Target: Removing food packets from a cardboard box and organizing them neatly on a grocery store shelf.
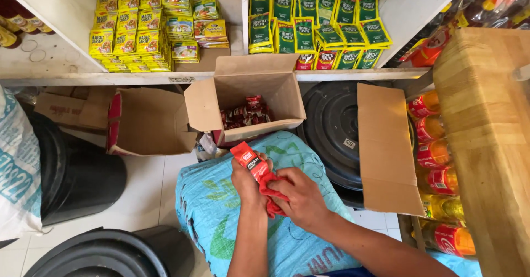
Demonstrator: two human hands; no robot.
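Both hands are together over the blue woven sack (221, 199), and between them sits a bunch of red sachets (259, 175). The left hand (247, 182) grips the bunch from its left side, fingers curled around the packets. The right hand (298, 197) closes over the lower end of the bunch, thumb and fingers pinching the red edges that poke out beneath. So both hands are clenched on the same bundle, touching one another across it.

The top sachet rises clear above the left hand, its long axis tilted, upper end pointing up and to the left, away from the wrists and toward the open cardboard box (243, 97). The lower end runs down and to the right, into the right hand's grip. Its printed face is turned up toward the camera.

Just beyond the fingertips, that box stands with flaps open, more red sachets lying loose in its bottom. Left of the hands an empty carton (146, 122) lies on its side. Beyond the box, the shelf (110, 78) carries yellow packets (130, 28) on the left and green packets (317, 25) on the right. To the right of the right hand, a cardboard flap (386, 150) leans over a black lid (331, 128), with bottles of oil (436, 169) past it.
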